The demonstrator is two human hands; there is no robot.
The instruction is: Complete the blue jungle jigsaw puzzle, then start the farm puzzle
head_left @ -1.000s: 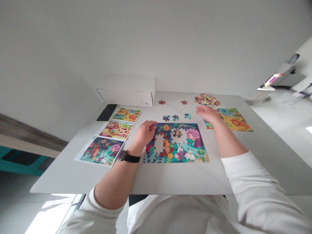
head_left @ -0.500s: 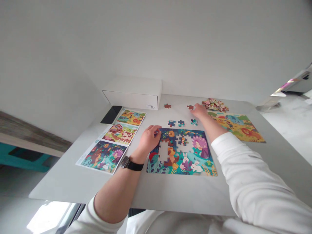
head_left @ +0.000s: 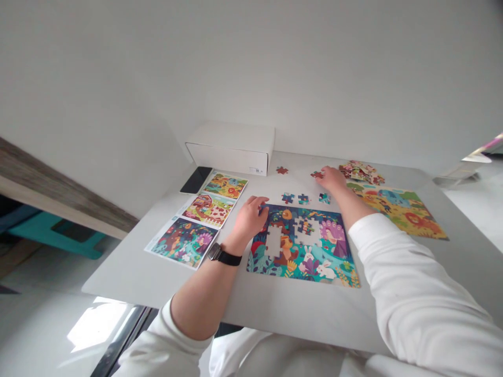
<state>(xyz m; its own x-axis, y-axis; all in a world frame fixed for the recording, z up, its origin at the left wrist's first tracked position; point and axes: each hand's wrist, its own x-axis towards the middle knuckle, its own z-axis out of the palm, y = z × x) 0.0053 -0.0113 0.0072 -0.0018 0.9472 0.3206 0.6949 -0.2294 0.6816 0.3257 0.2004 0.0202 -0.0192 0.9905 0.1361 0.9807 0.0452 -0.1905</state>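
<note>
- Right grip (head_left: pixel 332 178) is reaching toward the back, its fingertips touching a red piece (head_left: pixel 316 174); I cannot tell whether they are pinching it. Left grip (head_left: pixel 251 217) is staying close over the upper left corner of the puzzle (head_left: pixel 296 256), thumb and forefinger standing apart, seemingly holding nothing.
- The counter (head_left: pixel 275 309) is carrying all the following.
- A white box (head_left: pixel 231 149) is standing at the back left.
- The puzzle is lying between the forearms and is looking mostly done: rabbits, peacock and border are showing. Two gaps are remaining, a tall left gap (head_left: pixel 272 242) and a right gap (head_left: pixel 314 236).
- A yellow puzzle (head_left: pixel 401 207) is lying at the right, looking whole where it is showing.
- A sheet (head_left: pixel 196 225) with three pictures is lying at the left.
- A pile (head_left: pixel 361 172) of pieces is sitting behind the yellow puzzle, apparently unsorted.
- A phone (head_left: pixel 196 179) is lying beside the sheet.
- Three blue pieces (head_left: pixel 303 199) are waiting behind the puzzle, another red piece (head_left: pixel 282 170) is lying farther back, and at least one loose piece (head_left: pixel 306 226) is lying inside the right gap.
</note>
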